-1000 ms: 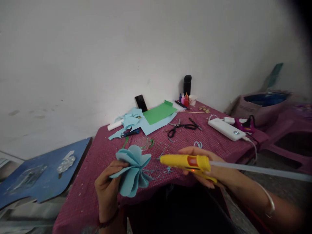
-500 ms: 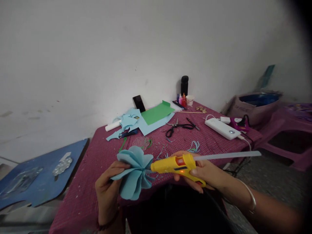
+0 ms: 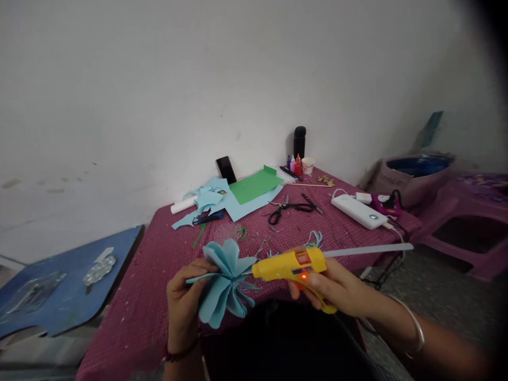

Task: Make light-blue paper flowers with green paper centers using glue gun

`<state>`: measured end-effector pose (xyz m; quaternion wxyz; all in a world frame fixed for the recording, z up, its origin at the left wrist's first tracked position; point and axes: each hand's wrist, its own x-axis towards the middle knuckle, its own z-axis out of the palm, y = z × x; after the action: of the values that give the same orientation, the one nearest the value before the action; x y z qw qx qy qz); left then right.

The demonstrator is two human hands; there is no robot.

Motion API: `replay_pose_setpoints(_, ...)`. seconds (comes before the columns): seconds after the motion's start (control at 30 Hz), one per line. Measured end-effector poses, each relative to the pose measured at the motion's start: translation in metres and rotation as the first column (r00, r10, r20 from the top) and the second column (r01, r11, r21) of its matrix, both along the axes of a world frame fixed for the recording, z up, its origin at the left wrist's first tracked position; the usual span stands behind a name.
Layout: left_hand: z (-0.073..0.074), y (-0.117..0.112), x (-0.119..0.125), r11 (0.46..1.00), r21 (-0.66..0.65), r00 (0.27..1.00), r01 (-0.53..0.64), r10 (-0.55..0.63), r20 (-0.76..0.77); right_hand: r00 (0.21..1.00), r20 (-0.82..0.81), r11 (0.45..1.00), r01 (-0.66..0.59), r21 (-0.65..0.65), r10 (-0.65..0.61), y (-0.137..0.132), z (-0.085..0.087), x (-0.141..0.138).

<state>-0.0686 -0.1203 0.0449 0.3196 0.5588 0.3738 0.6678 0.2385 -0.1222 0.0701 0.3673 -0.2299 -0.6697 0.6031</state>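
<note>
My left hand [image 3: 186,296] pinches a petal of a light blue paper flower [image 3: 222,286], held up over the table's near edge with its petals fanned out. My right hand [image 3: 337,286] is wrapped round a yellow hot glue gun [image 3: 286,265]. An orange light glows on the gun's side, and a long whitish glue stick [image 3: 369,250] sticks out of its back. The nozzle points left into the flower's middle; whether it touches the paper I cannot tell. Thin paper strips fringe the flower's right side, partly hidden by the petals.
On the maroon table [image 3: 135,307] lie black scissors [image 3: 291,209], a pen [image 3: 312,203], green paper [image 3: 256,185], blue paper scraps [image 3: 208,198] and a phone [image 3: 226,169]. A white power bank [image 3: 358,211] with cables sits at right. Small paint bottles [image 3: 297,165] stand behind, beside a cup [image 3: 307,165].
Both hands, with the flower and the glue gun, have shifted slightly right in view. The nozzle is closer to the flower's centre, and the glue gun is tilted a little differently.
</note>
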Motion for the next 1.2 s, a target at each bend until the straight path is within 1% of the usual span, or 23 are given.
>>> replay_pose_setpoints(0.1,0.000,0.000,0.001,0.999,-0.021,1.000,-0.027,0.027,0.004,0.999,0.033,0.999,-0.001,0.036,0.000,-0.003,0.005,0.000)
replay_pose_setpoints(0.23,-0.001,0.000,0.002,0.998,-0.046,0.999,-0.041,0.041,0.010,0.998,0.061,0.998,-0.022,0.053,0.019,-0.004,0.004,-0.002)
replay_pose_setpoints(0.33,-0.002,0.000,0.001,0.998,-0.055,0.999,-0.013,0.015,0.036,0.998,0.057,0.998,-0.023,0.054,0.020,-0.003,0.003,-0.004)
replay_pose_setpoints(0.43,-0.003,0.002,0.002,0.997,-0.068,0.995,0.021,-0.014,0.094,1.000,0.026,0.999,-0.003,0.051,0.002,-0.002,0.004,-0.007)
replay_pose_setpoints(0.63,-0.004,0.006,0.013,0.979,-0.192,0.971,0.073,-0.026,0.237,0.999,-0.038,0.996,0.006,0.091,-0.003,0.002,0.007,-0.014)
replay_pose_setpoints(0.77,-0.009,0.009,0.015,0.958,-0.248,0.946,0.142,-0.058,0.318,1.000,-0.022,0.995,0.022,0.093,-0.020,0.003,0.006,-0.015)
replay_pose_setpoints(0.93,-0.016,0.012,0.014,0.944,-0.290,0.935,0.159,-0.050,0.350,0.999,-0.047,0.996,0.030,0.081,-0.026,0.004,0.005,-0.015)
replay_pose_setpoints(1.07,-0.017,0.015,0.014,0.942,-0.297,0.934,0.154,-0.040,0.356,0.997,-0.076,0.998,0.023,0.064,-0.018,0.002,0.004,-0.016)
replay_pose_setpoints(1.13,-0.017,0.016,0.013,0.941,-0.305,0.933,0.145,-0.028,0.360,0.994,-0.100,0.997,0.052,0.058,-0.046,0.002,0.004,-0.013)
replay_pose_setpoints(1.2,-0.017,0.017,0.012,0.942,-0.308,0.929,0.132,-0.009,0.369,0.987,-0.101,0.987,0.134,0.083,-0.126,0.005,0.003,-0.007)
